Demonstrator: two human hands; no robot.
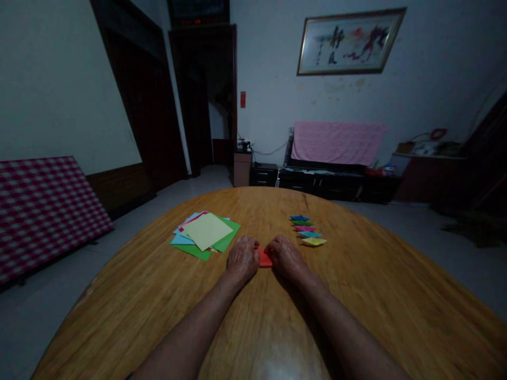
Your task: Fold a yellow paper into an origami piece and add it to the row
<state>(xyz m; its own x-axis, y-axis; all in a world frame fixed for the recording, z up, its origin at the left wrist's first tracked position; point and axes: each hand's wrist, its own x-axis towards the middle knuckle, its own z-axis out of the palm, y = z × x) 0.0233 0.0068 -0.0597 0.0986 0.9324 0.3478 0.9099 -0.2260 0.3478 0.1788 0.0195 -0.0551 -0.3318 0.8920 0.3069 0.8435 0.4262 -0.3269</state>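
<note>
A small folded piece of red paper point(265, 258) lies on the wooden table between my two hands. My left hand point(243, 257) grips its left end with curled fingers. At the opposite end my right hand point(285, 256) has its fingers closed on the paper's upper right part. Both hands rest low on the tabletop, and they cover the ends of the paper. Just beyond my right hand stands a row of several small folded paper boats, with a yellow boat point(314, 241) nearest and a blue boat point(300, 218) farthest.
Left of my hands is a loose stack of square coloured paper point(208, 230), pale yellow on top with green and blue beneath. The round wooden table point(253, 327) spreads around my arms. Beyond it are a pink-draped television point(338, 142) and a low black cabinet point(304, 180).
</note>
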